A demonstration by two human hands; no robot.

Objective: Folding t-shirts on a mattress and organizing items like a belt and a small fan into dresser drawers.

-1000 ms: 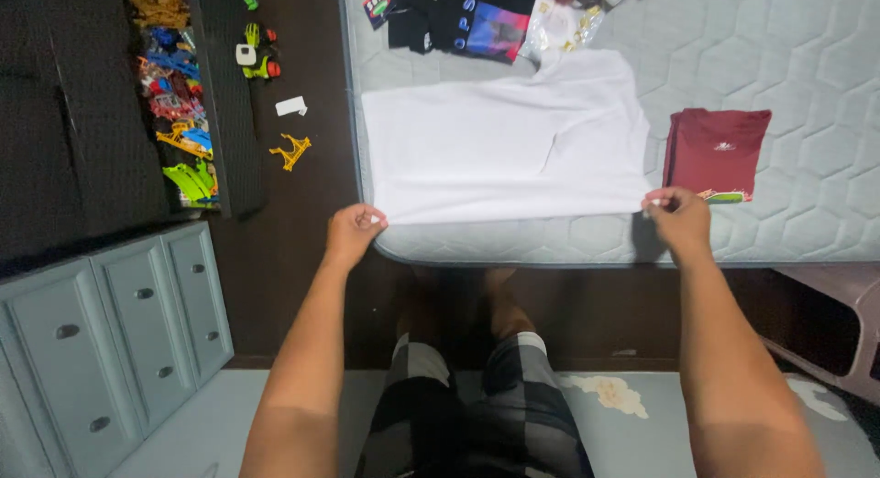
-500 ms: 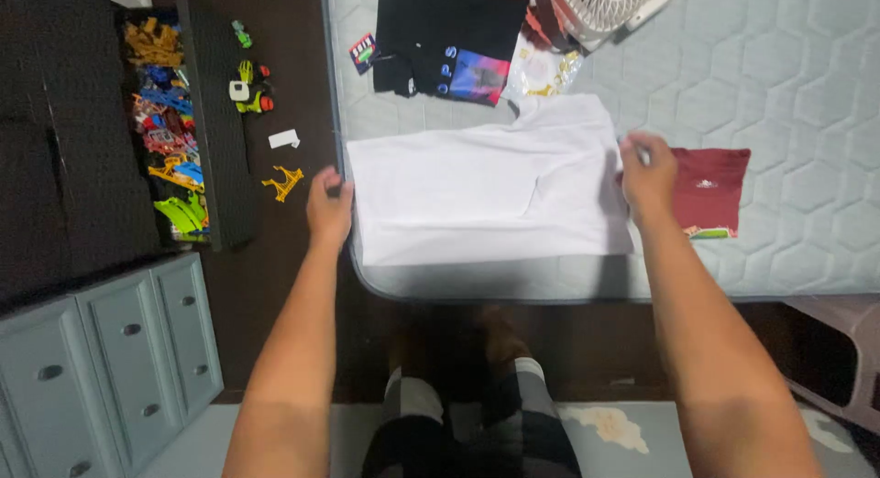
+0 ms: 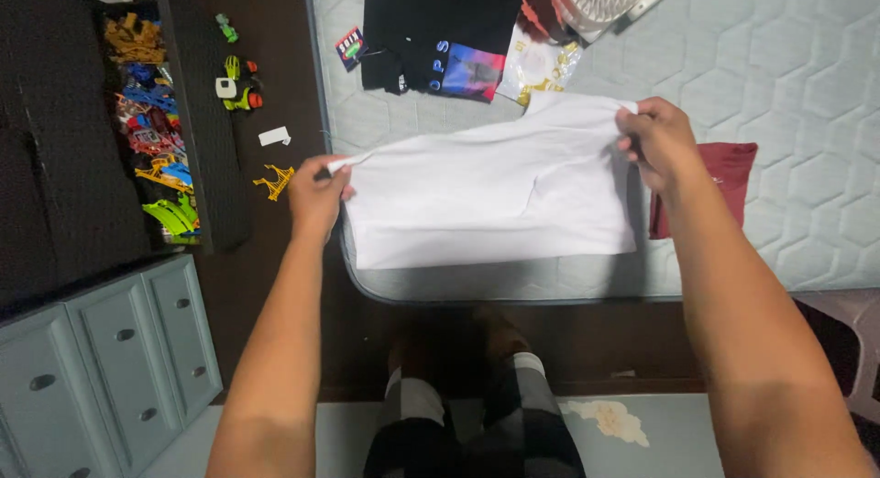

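Head view: a mattress edge is looked down on, with both arms reaching forward.
Far left: grey-blue drawers (image 3: 110, 350) are seen below a black tray of colourful plastic toys (image 3: 151, 130).
Floor: a small yellow toy piece (image 3: 275, 179) and a white scrap (image 3: 274, 136) are seen on the dark floor, just left of the bed.
Left hand (image 3: 316, 194): the left edge of the white folded shirt (image 3: 477, 198) is pinched between curled fingers, at the mattress side.
Shirt: it is spread on the grey quilted mattress (image 3: 779, 56), its far edge lifted.
Behind it: a black printed shirt (image 3: 440, 29) is laid flat.
Right hand (image 3: 655, 139): the shirt's upper right corner is pinched and held up.
Far right: a folded maroon shirt (image 3: 733, 171) is partly covered by the right wrist.
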